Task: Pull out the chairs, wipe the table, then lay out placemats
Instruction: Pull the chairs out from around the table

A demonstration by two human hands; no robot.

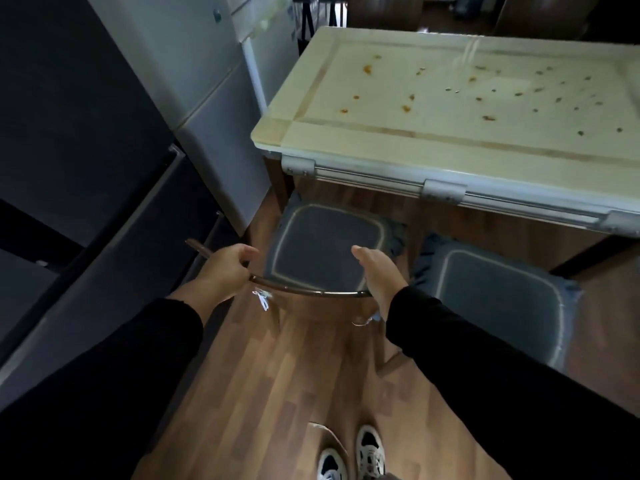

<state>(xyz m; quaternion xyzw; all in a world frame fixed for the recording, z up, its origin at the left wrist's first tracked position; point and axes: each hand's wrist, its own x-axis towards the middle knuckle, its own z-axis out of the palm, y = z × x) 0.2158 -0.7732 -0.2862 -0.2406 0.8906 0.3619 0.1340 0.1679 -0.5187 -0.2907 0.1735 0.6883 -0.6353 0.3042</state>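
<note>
Both hands, left hand [227, 268] and right hand [379, 271], apparently grip the chair back [308, 290].

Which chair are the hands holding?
The chair nearer the fridge. Both hands grip its curved back rail; the other chair, nearer the person's right, is untouched.

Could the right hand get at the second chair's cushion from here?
Probably yes: the right hand grips the first chair's backrest, and the cushion lies just right of it, with nothing between them.
</note>
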